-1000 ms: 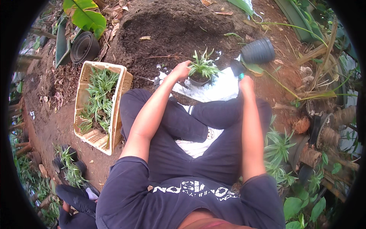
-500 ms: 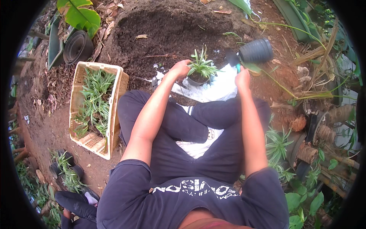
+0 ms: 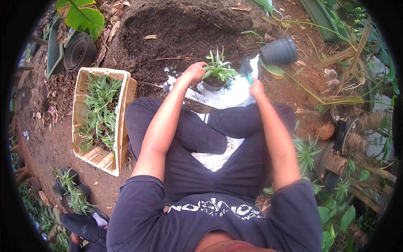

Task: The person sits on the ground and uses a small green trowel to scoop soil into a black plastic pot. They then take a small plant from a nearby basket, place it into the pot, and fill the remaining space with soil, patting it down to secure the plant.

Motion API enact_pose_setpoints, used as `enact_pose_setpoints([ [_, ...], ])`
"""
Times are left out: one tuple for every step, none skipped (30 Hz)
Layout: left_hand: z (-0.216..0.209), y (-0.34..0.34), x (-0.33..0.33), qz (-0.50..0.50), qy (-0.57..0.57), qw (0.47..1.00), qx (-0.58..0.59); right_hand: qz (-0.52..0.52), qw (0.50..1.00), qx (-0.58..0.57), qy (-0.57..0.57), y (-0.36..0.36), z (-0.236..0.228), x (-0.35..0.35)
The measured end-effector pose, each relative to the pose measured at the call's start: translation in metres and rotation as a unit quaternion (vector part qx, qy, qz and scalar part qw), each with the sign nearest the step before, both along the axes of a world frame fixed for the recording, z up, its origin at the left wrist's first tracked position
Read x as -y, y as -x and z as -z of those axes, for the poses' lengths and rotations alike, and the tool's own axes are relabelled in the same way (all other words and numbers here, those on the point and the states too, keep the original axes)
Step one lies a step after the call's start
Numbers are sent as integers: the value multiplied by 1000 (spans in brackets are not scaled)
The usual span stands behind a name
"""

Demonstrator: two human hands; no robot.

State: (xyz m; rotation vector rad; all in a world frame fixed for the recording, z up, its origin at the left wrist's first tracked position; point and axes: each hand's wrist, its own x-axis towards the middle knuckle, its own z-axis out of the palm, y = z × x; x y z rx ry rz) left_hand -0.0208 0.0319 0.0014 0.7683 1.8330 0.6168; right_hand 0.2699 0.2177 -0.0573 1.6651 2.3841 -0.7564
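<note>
A small spider plant [image 3: 219, 70] with green-and-white striped leaves stands in a black pot [image 3: 214, 85] on a white plastic sheet [image 3: 237, 94]. My left hand [image 3: 194, 72] is at the plant's left side, its fingers closed against the leaves near the pot's rim; the fingertips are partly hidden. In my right hand [image 3: 256, 89], on the other side of the pot, is a hand trowel [image 3: 249, 79] with a teal handle. The trowel's dark blade [image 3: 245, 68] points away from me, just right of the leaves.
A yellowish plastic crate [image 3: 119, 126] full of spider plants is at my left. Dark loose soil [image 3: 176, 33] lies ahead. Stacked black pots [image 3: 278, 51] lie on their side beyond my right hand. Potted plants [image 3: 71, 185] and another person's leg [image 3: 86, 227] are at the lower left.
My right hand has brought the trowel left, closer to the potted plant; its blade has moved away from the stacked pots. My left hand stays at the plant. The whole view has shifted slightly.
</note>
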Motion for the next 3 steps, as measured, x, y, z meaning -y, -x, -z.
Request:
enact_pose_setpoints([
  [1, 1, 1, -1, 0, 1000, 4, -10, 1000, 13, 13, 1, -5, 4],
  [2, 0, -1, 1, -3, 1000, 1, -19, 999, 26, 23, -1, -9, 4],
  [3, -1, -2, 4, -5, 1000, -2, -28, 998, 39, 33, -2, -13, 5],
])
